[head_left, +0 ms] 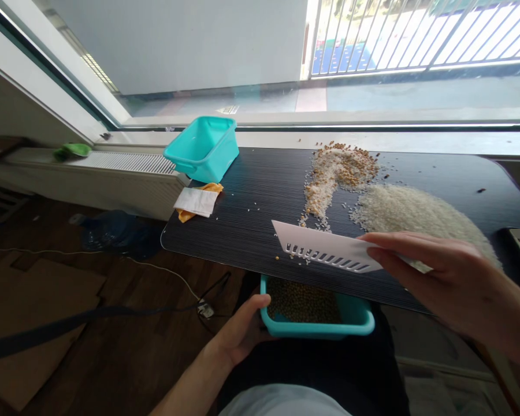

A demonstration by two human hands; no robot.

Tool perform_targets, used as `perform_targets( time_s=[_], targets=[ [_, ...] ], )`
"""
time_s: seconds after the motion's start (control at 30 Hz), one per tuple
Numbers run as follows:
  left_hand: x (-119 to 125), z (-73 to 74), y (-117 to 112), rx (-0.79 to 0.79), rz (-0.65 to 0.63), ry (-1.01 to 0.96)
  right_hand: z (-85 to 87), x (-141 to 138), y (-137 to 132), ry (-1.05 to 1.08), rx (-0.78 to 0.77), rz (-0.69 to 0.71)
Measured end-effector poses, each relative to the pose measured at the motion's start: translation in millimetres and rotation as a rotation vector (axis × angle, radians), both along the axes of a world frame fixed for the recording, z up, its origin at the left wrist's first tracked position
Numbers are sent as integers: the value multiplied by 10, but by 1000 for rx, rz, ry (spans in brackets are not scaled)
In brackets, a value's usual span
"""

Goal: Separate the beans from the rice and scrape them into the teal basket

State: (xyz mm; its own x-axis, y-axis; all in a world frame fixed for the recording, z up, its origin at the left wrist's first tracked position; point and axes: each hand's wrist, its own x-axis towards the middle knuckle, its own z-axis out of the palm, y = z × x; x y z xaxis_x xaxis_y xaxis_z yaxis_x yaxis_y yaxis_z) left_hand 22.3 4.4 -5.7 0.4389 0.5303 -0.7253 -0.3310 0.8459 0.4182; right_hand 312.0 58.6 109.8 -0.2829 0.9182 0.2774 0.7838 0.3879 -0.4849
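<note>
My right hand point(442, 271) grips a white slotted spatula point(325, 245), its flat blade tilted just above the dark table near the front edge. My left hand point(247, 323) is closed on the left rim of a turquoise tub point(320, 329), held over my lap against the table's edge. Greenish-brown grains point(305, 300) lie inside that tub. Beyond the spatula, a curved heap of yellow-orange peas mixed with rice point(325, 185) lies on the table. A larger pile of white rice point(409, 208) spreads to the right, partly hidden behind my right hand.
Another turquoise tub point(219, 159) stands at the table's back left corner. In front of it lie a white napkin point(196, 201) and an orange cloth point(212, 188). A dark flat device point(517, 248) rests at the right edge. The window point(199, 46) borders the dark table point(260, 167) behind.
</note>
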Motion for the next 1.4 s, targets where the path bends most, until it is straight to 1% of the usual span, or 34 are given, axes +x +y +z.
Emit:
perform_targets(
  time_s=[0.1,0.27,0.37,0.47,0.57,0.73,0.83,0.93,1.03,1.17,1.23,1.4],
  targets=[
    [-33,8,2,0,8,28,21,-41,0,8,23,-9],
    [-100,12,-3,-5,34,49,7,-139,20,0,17,31],
    [-137,13,-9,-7,58,56,-12,-145,-22,-8,42,16],
    [-154,19,-5,-3,67,67,-11,-136,-98,-7,28,20],
    [-155,27,6,3,56,66,11,-143,-159,29,9,40],
    [-179,29,3,11,41,67,62,-195,-171,53,53,36],
    [-208,24,-10,13,49,76,94,-226,-183,57,42,73],
    [-227,17,-17,19,58,69,111,-232,-217,63,41,79],
    [-226,19,-11,23,55,51,94,-244,-235,61,34,60],
    [-216,34,-5,16,59,57,25,-279,-200,40,-41,82],
    [-218,39,-11,10,68,69,-19,-262,-181,30,-57,70],
    [-239,41,-19,-3,78,80,-84,-168,-197,25,-1,-77]
  ],
)
